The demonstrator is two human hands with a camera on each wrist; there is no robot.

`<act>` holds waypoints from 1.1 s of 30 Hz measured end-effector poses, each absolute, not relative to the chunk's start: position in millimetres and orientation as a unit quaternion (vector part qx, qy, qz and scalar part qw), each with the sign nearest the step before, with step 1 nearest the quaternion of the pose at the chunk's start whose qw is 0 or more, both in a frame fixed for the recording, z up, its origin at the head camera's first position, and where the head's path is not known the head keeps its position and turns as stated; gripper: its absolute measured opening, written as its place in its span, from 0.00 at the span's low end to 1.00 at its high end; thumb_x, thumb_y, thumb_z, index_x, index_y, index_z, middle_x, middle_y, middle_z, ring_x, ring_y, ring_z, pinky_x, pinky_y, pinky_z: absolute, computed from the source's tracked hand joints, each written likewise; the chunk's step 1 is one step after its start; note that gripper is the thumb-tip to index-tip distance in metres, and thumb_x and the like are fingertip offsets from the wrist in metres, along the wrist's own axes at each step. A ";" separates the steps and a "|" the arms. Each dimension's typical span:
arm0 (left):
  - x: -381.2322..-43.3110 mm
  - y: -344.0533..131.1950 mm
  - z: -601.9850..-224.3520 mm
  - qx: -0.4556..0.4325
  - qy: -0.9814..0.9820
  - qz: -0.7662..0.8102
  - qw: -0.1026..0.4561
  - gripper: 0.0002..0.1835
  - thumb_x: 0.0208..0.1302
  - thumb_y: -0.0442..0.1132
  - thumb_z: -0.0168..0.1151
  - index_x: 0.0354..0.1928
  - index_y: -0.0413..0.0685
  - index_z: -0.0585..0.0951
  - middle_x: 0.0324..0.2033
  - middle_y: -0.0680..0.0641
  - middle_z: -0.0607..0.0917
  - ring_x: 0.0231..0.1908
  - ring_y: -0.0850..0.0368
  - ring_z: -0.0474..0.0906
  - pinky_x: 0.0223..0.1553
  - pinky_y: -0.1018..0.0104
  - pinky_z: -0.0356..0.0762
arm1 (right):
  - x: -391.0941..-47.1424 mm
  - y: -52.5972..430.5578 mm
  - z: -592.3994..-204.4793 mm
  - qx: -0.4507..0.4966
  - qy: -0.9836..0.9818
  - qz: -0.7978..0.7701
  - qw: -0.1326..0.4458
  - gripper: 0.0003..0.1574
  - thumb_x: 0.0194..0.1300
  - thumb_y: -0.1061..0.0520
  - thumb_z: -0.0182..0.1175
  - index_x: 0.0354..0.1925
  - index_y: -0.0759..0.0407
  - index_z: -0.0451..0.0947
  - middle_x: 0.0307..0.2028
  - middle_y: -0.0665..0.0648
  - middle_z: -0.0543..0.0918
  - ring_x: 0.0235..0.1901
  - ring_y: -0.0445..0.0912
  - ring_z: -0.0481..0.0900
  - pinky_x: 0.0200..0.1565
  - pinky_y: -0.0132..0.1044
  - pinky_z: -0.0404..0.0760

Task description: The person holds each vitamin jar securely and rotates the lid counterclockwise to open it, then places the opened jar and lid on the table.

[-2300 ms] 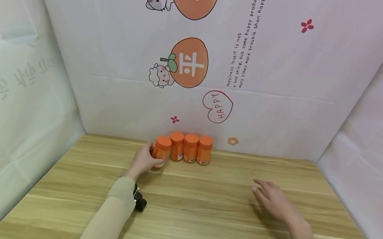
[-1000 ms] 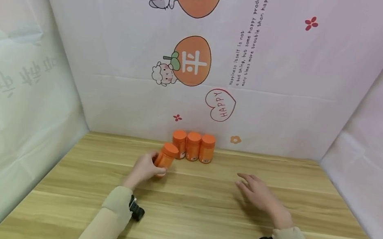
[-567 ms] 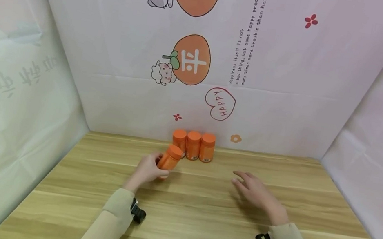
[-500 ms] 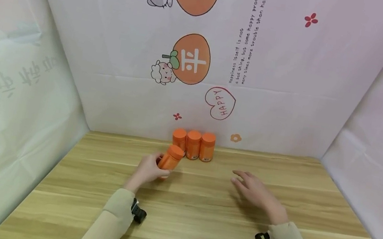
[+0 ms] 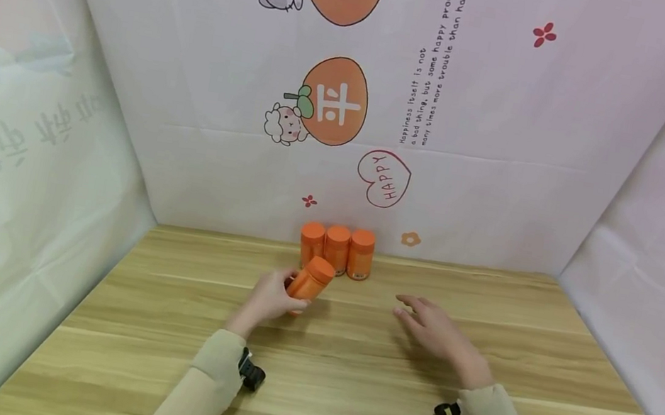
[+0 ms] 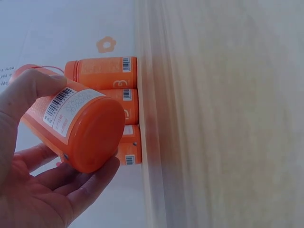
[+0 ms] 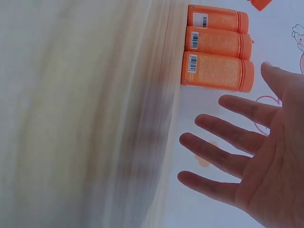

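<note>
My left hand [image 5: 271,297] grips an orange jar [image 5: 311,283] with an orange lid, thumb on the near side and fingers round the far side. The jar leans to the right, and in the left wrist view its round base [image 6: 97,134] faces the camera beside a barcode label. Behind it, three matching jars [image 5: 360,255] stand upright in a touching row against the back wall; the held jar partly overlaps the left one. My right hand [image 5: 432,328] hovers to the right of the row, its fingers [image 7: 223,156] spread and holding nothing.
The wood-grain table [image 5: 343,395] meets a white printed cloth wall [image 5: 477,186] at the back. More white cloth hangs at the left side [image 5: 36,206] and right side. A black wrist camera [image 5: 252,371] is strapped on each wrist.
My left hand has drawn the held jar from the left end of the row toward me and to the right, tilting it. My right hand has moved left, toward the middle.
</note>
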State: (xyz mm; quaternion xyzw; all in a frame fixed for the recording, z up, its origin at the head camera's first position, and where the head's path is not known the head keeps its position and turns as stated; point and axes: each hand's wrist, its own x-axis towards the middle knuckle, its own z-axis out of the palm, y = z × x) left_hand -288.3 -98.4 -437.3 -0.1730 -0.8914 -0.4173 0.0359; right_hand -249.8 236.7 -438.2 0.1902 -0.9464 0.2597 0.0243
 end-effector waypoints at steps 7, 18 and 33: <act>-286.0 -90.7 -435.6 -0.181 -0.890 -0.418 0.037 0.24 0.45 0.41 0.73 0.47 0.45 0.79 0.34 0.48 0.83 0.31 0.59 0.76 0.33 0.64 0.75 | -249.0 232.8 -436.4 0.191 -0.945 0.263 0.026 0.34 0.73 0.40 0.43 0.65 0.61 0.66 0.61 0.68 0.71 0.54 0.60 0.76 0.57 0.56 0.71; -286.7 -78.0 -436.6 -0.192 -0.891 -0.409 0.032 0.23 0.46 0.42 0.73 0.46 0.48 0.78 0.35 0.48 0.82 0.31 0.58 0.74 0.32 0.65 0.73 | -249.4 224.3 -435.5 0.189 -0.945 0.264 0.030 0.33 0.73 0.40 0.43 0.66 0.59 0.66 0.62 0.68 0.70 0.57 0.61 0.74 0.58 0.57 0.69; -281.3 -63.1 -434.0 -0.215 -0.887 -0.408 0.016 0.24 0.44 0.42 0.74 0.46 0.47 0.78 0.34 0.49 0.81 0.30 0.58 0.73 0.32 0.66 0.71 | -249.2 214.7 -437.0 0.192 -0.935 0.295 0.035 0.35 0.73 0.40 0.42 0.66 0.61 0.64 0.61 0.66 0.71 0.57 0.62 0.73 0.55 0.55 0.73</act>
